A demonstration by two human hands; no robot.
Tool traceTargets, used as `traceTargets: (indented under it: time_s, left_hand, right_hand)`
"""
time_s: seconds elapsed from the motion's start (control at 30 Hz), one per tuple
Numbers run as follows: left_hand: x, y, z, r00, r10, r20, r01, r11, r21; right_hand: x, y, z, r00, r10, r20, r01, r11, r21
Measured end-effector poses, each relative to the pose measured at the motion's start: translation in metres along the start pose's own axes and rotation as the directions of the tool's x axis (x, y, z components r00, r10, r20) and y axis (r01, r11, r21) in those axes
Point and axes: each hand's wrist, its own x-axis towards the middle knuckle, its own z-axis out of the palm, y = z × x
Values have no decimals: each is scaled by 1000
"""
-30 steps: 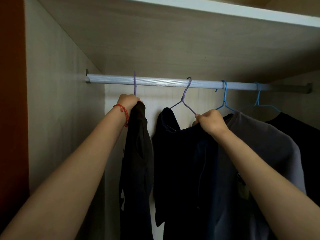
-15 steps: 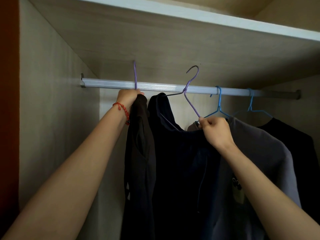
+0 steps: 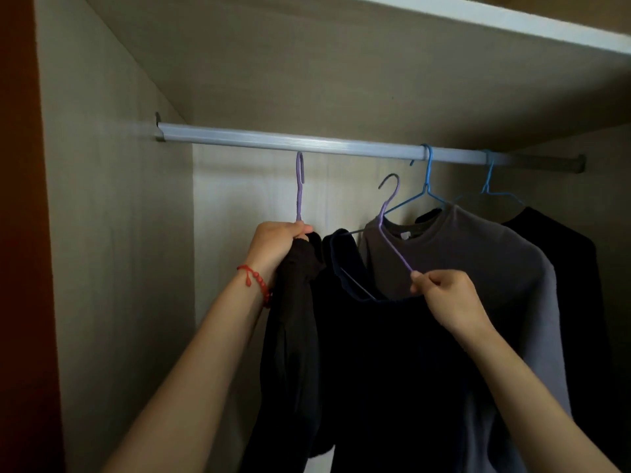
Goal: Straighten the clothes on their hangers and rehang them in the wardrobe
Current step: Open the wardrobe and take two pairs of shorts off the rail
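Purple wire hanger [image 3: 299,186] in the left hand [image 3: 277,246], fingers curled tight round its base together with the bunched top of a dark brownish-black garment [image 3: 293,336]; hook upright, just below the rail [image 3: 307,145], not on it. Left forearm raised from the lower left, a red beaded cord bracelet [image 3: 256,281] at the wrist. Garment hanging narrow and crumpled straight down from the fist.

Second purple hanger [image 3: 389,213] pinched at its sloping shoulder wire between thumb and fingertips of the right hand [image 3: 447,298], other fingers curled in. Hook tilted, clear of the rail, below and in front of it. Right forearm reaching up from the lower right. Very dark navy top [image 3: 382,370] on this hanger, neckline sagging open, soft thick knit look, between the brownish garment and a grey sweatshirt [image 3: 471,268].

Grey sweatshirt on a blue wire hanger [image 3: 426,179] hooked over the rail, round ribbed collar, matte fabric. Further right a second blue hanger [image 3: 488,180], also on the rail, with a black garment [image 3: 560,254].

Rail pale metal, ribbed lengthwise, spanning the wardrobe [image 3: 112,233] of light wood-grain panels, flat shelf above.
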Motion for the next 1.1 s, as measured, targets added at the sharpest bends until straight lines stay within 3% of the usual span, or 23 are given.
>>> traceTargets:
  time_s: [0.27, 0.4, 0.53, 0.8, 1.1]
  left_hand:
    - [-92, -46, -13, 984, -111, 141, 130, 982, -134]
    - [-128, -67, -21, 964, -135, 230, 163, 981, -109]
    - [-153, -80, -27, 946, -168, 278, 201, 975, -96]
    - [-183, -98, -40, 917, -111, 384, 183, 971, -156]
    - [-237, -100, -90, 868, 44, 495, 71, 975, -213]
  right_hand:
    - [-83, 59, -2, 991, 117, 71, -112, 992, -66]
    - [-121, 73, -18, 951, 257, 170, -255, 966, -29]
    - [-152, 77, -28, 921, 358, 153, -358, 933, -29]
    - [-224, 47, -47, 953, 282, -114, -296, 945, -141]
    - [-346, -41, -19, 852, 341, -397, -436, 882, -178]
